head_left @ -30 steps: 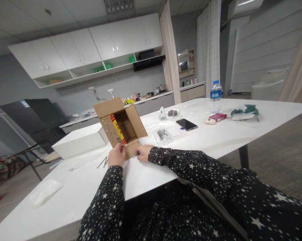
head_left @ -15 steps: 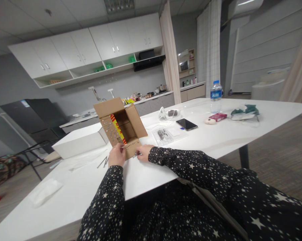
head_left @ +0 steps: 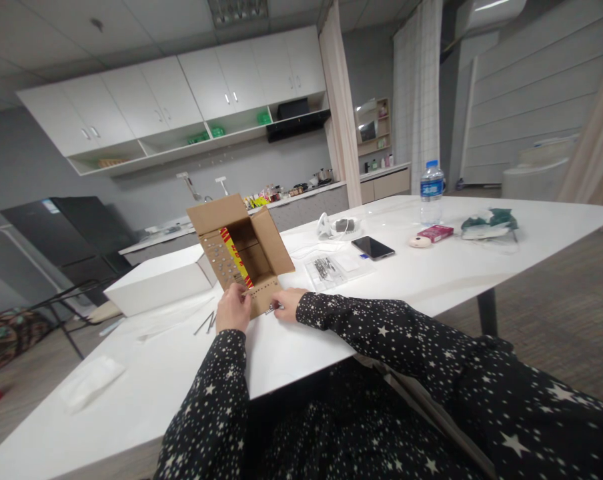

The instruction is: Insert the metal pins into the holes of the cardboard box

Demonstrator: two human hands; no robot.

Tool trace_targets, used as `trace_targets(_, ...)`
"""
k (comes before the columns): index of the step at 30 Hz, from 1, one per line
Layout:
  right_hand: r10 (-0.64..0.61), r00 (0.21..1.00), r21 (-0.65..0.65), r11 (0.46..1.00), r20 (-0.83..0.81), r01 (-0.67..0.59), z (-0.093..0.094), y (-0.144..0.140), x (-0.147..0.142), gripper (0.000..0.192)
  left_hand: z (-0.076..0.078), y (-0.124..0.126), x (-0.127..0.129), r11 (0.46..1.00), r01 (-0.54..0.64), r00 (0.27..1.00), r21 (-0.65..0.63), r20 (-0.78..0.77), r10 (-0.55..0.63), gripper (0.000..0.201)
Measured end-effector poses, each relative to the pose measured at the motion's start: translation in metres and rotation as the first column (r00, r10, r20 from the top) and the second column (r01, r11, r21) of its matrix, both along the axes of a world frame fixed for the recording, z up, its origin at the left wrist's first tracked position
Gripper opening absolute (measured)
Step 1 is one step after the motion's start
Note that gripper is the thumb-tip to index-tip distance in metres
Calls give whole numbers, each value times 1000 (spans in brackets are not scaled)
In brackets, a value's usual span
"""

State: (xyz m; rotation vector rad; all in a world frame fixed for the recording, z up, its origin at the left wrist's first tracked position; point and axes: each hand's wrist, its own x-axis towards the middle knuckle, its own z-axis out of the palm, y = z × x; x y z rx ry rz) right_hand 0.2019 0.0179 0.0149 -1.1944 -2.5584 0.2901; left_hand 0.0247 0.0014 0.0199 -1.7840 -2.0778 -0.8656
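An opened cardboard box (head_left: 280, 250) with red-and-yellow tape (head_left: 236, 257) along one edge lies in front of me, its flaps spread. Several small shiny pieces (head_left: 226, 263) dot its left flap, and a row of tiny dark pieces runs along the front flap (head_left: 261, 302). My left hand (head_left: 234, 309) is at the corner between those two flaps, fingers bent together; whatever they pinch is too small to name. At the front flap's near edge, my right hand (head_left: 288, 305) has its fingers closed around a small metal piece (head_left: 269, 309), mostly hidden.
Two thin dark tools (head_left: 211, 322) lie left of my left hand. A white box (head_left: 156, 280) stands behind them. To the right are a clear bag (head_left: 327, 269) of small parts, a phone (head_left: 374, 247), a pink packet (head_left: 436, 233) and a water bottle (head_left: 431, 190).
My left fingers have shifted very slightly at the box corner. The right hand, the box and the other things stay where they were.
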Motion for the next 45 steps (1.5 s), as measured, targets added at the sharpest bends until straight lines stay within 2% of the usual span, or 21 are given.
trace_targets(9,-38,999,12,999,3,38,-1,-1,-1,28,2,-2,2,1000,-5,999,23,-32,6,10)
trace_targets(20,-1,1000,-14,1000,9,1,2,-1,1,29,3,-3,3,1000,-14,1000,16,-15,14,11)
trace_targets(31,-2,1000,-18,1000,8,3,2,-1,1,30,2,-2,1,999,30,999,11,-10,-30,18)
trace_targets(42,9,1000,-3,1000,0,-9,0,0,1,31,-2,4,-5,996,63,997,-66,-34,-65,24)
trace_targets(45,17,1000,13,1000,-16,-17,-4,3,0,30,-2,3,-2,987,129,989,-90,-55,-135,22)
